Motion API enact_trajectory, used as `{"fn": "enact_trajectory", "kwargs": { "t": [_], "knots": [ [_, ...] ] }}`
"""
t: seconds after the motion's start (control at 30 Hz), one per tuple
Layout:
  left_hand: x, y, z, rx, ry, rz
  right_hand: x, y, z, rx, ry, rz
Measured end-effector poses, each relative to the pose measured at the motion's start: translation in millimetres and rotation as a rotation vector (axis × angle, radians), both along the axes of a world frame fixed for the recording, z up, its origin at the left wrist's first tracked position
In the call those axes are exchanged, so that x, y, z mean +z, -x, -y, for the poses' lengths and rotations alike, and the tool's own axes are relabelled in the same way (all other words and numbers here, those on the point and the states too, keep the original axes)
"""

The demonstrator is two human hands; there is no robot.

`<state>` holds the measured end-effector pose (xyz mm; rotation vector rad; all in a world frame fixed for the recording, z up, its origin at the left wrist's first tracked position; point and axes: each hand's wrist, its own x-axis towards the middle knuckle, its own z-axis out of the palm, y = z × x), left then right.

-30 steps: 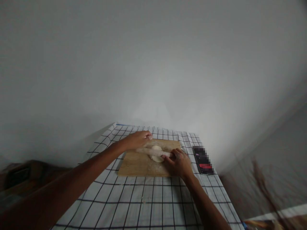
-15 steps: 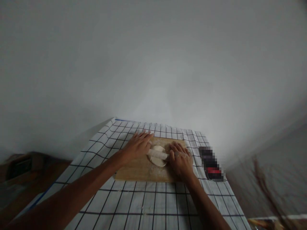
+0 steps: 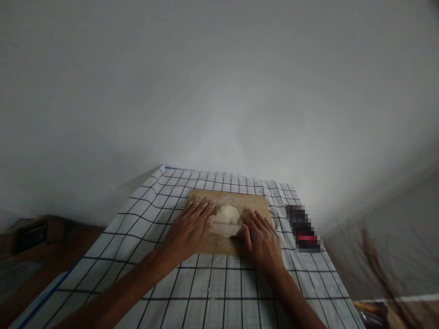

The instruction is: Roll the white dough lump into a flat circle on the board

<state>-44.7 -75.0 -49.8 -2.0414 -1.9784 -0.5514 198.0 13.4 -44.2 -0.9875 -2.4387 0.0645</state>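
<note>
A pale rolling pin [image 3: 225, 229] lies across a flattened round of dough [image 3: 227, 214] on a wooden board [image 3: 219, 247]. The dough shows mostly beyond the pin, with a thin strip on my side. My left hand [image 3: 194, 225] rests over the pin's left end, fingers stretched out flat towards the far side. Over the right end lies my right hand [image 3: 261, 235], its fingers also extended and the thumb beside the pin. Both ends of the pin are hidden under the hands. White flour marks the board and my left fingertips.
A white cloth with black checks [image 3: 216, 283] covers the table. A dark, red-banded blurred-out object [image 3: 305, 228] lies at its right. Behind stands a plain wall [image 3: 219, 91]. Dry branches [image 3: 373, 256] are at right, a brown wooden item [image 3: 34, 233] at left.
The rolling pin has come back towards me, from the dough's middle to its near part. Both hands have moved nearer with it, and the pin lies more level.
</note>
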Motion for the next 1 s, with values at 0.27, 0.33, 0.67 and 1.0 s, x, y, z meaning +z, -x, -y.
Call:
{"fn": "enact_trajectory", "kwargs": {
  "t": [0.27, 0.33, 0.67, 1.0],
  "knots": [
    [1.8, -4.1, 1.7, 0.030, 0.006, -0.032, -11.0, -2.7, -8.3, 0.047, -0.002, -0.021],
    [9.3, -3.4, -10.9, 0.070, 0.006, -0.026, -8.1, 4.0, -18.1, 0.020, 0.014, -0.028],
    [38.6, 2.1, -68.0, 0.028, -0.107, -0.015, 1.3, 21.2, -43.1, -0.141, 0.107, 0.021],
    [13.4, 29.0, -105.9, -0.029, 0.005, 0.069, 12.4, 29.2, -43.8, -0.205, 0.101, 0.103]
  ]
}}
